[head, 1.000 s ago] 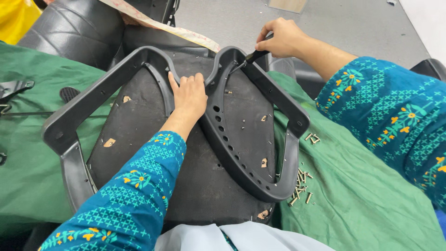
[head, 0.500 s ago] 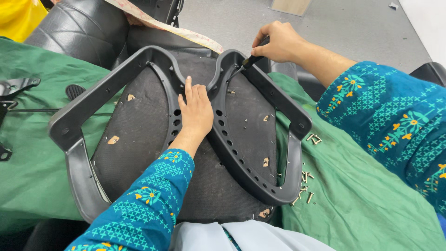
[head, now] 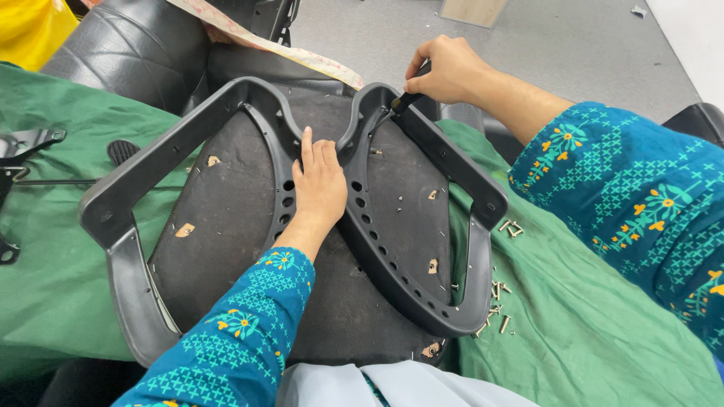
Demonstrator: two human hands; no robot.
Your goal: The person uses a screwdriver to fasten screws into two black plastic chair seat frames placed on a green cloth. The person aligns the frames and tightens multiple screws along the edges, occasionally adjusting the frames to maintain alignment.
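An upturned black chair seat base lies in front of me with two black plastic armrest loops on it. My left hand rests flat, fingers together, on the seat between the left armrest and the right armrest. My right hand grips a dark-handled screwdriver, whose tip meets the top of the right armrest. Both sleeves are teal with a flower pattern.
A green cloth covers the work surface. Several small brass screws lie on it beside the right armrest. A black padded chair back sits at the far left, a yellow object behind it, grey floor beyond.
My left hand has slid a little toward me along the seat. The right hand with the screwdriver has stayed at the top of the right armrest.
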